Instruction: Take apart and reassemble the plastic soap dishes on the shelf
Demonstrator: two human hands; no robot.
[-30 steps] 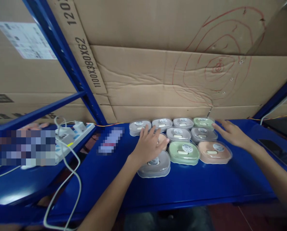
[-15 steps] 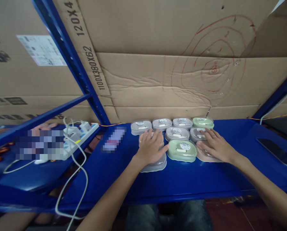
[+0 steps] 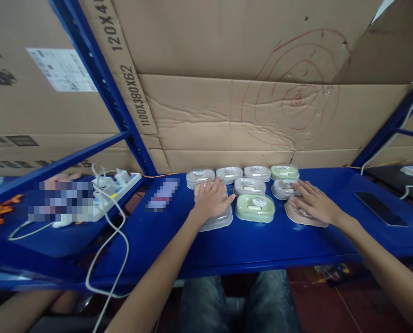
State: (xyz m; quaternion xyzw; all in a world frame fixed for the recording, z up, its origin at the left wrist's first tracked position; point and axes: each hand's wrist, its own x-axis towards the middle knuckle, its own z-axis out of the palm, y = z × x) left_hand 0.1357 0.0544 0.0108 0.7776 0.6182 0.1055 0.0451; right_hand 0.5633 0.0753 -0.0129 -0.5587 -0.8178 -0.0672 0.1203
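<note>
We are holding our left hand (image 3: 209, 203) open and palm down, its fingers spreading over the peach oval lidded box (image 3: 199, 188) at the left of the middle row. Its thumb is pointing toward the front green oval box (image 3: 253, 213), and the wrist end of the hand is covering part of the front-left grey oval box (image 3: 222, 222). Our right hand (image 3: 313, 203) is lying palm down as well, loose and unclenched, its lower fingers crossing the front-right peach box (image 3: 296, 215) and its upper fingertips reaching the right-hand grey box (image 3: 279, 189) just behind. Since the palms are hiding what is beneath them, we cannot tell how firmly either one is pressing.

All these boxes are standing upright on the blue shelf (image 3: 248, 249), each wearing a clear cover. Between our hands, the middle grey box (image 3: 249, 188) is sitting behind the front green one, and a strip of blue is showing between the front green and front peach boxes. Along the back, three grey boxes (image 3: 229, 175) and a small green box (image 3: 284, 173) are forming a row near the cardboard panel (image 3: 199, 106). A black phone (image 3: 381, 208) is lying to the right.
</note>
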